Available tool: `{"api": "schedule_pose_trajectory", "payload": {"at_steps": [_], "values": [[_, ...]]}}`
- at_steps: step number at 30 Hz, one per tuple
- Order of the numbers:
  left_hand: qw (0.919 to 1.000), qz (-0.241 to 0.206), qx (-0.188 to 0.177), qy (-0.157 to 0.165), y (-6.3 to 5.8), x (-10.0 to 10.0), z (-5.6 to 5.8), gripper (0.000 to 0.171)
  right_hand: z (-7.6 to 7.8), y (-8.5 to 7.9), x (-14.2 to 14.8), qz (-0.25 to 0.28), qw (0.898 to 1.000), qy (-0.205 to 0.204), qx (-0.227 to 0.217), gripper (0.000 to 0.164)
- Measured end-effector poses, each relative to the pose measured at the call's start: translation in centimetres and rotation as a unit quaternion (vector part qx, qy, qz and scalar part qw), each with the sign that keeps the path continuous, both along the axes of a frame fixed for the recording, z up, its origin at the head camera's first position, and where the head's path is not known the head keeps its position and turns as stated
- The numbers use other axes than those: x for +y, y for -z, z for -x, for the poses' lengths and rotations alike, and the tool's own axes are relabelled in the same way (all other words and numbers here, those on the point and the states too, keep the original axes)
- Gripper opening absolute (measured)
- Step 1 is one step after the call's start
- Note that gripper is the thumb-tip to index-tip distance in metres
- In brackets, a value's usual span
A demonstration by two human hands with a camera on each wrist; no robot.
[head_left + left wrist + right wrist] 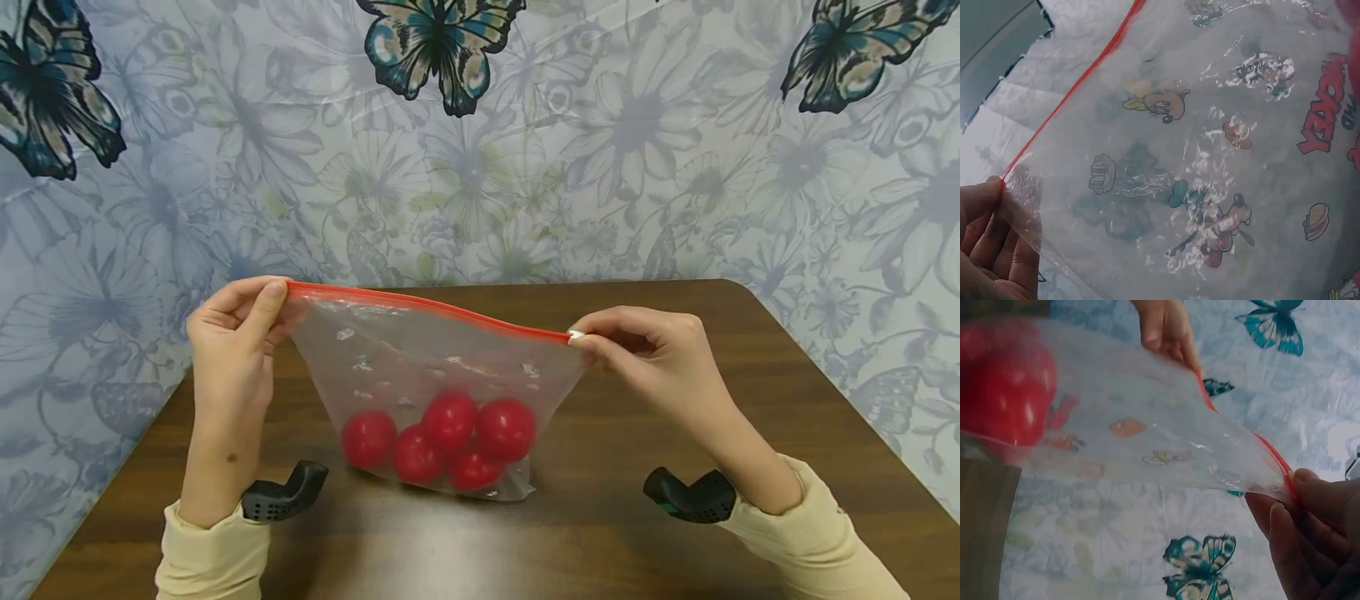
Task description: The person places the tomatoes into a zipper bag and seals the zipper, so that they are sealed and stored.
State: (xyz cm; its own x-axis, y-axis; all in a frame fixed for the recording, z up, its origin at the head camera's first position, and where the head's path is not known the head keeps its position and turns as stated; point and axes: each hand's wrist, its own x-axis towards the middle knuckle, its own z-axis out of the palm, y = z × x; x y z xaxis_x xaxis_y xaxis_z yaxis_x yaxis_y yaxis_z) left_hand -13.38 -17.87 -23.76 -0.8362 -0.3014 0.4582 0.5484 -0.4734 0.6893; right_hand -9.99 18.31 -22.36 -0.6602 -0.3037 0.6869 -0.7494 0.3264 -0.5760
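A clear zip bag with a red zip strip and small cartoon prints hangs stretched between both hands. Several shiny red tomatoes lie together in its bottom. My left hand pinches the bag's upper left corner between thumb and fingers. At the other end, my right hand pinches the strip's right end, where a small white slider shows at the fingertips. The left wrist view shows the printed plastic close up. In the right wrist view, the tomatoes hang at the far left.
A brown wooden table lies under the bag. Behind it hangs a pale flowered cloth with large butterflies. A dark device is on the left wrist and another dark device on the right.
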Motion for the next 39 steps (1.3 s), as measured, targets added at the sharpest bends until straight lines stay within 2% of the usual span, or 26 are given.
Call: {"api": "schedule_pose_trajectory", "payload": {"at_steps": [3,7,11,14,18,22,27,30,36,39], "values": [[0.9998,-0.010,0.015,-0.002,-0.6,-0.7,0.6,0.009,-0.5,-0.5,-0.9,0.013,1.000,-0.016,-0.022,0.022],[0.9990,0.023,0.035,-0.017,-1.6,-1.2,1.2,0.012,-1.1,-0.8,-1.4,0.044,0.996,-0.030,-0.065,0.020],[0.9977,0.053,0.032,-0.026,-2.5,-1.3,1.6,0.014,-1.0,-0.8,-1.4,0.082,0.990,-0.060,-0.102,0.019],[0.9967,0.078,0.022,-0.010,-2.7,-1.0,2.4,0.014,-0.6,-0.7,-1.1,0.100,0.983,-0.075,-0.131,0.015],[0.9926,0.121,0.003,0.003,-1.7,-0.3,4.3,0.013,0.3,0.3,-0.7,0.095,0.979,-0.053,-0.174,0.008],[0.9902,0.139,-0.011,0.005,-0.6,0.4,5.8,0.013,1.3,1.3,-0.3,0.085,0.978,-0.022,-0.191,0.006],[0.9891,0.147,-0.008,-0.007,-0.5,0.8,5.9,0.017,1.4,1.3,0.0,0.074,0.982,0.015,-0.176,0.007],[0.9893,0.146,-0.009,0.002,-0.7,0.9,5.9,0.015,1.8,1.2,0.3,0.062,0.984,0.028,-0.163,0.007],[0.9888,0.146,-0.020,0.027,-0.4,0.9,6.4,0.009,4.0,1.8,0.8,0.067,0.982,0.046,-0.172,0.011],[0.9864,0.158,-0.034,0.029,0.0,1.0,6.9,0.008,5.0,2.3,0.9,0.077,0.981,0.048,-0.174,0.011]]}}
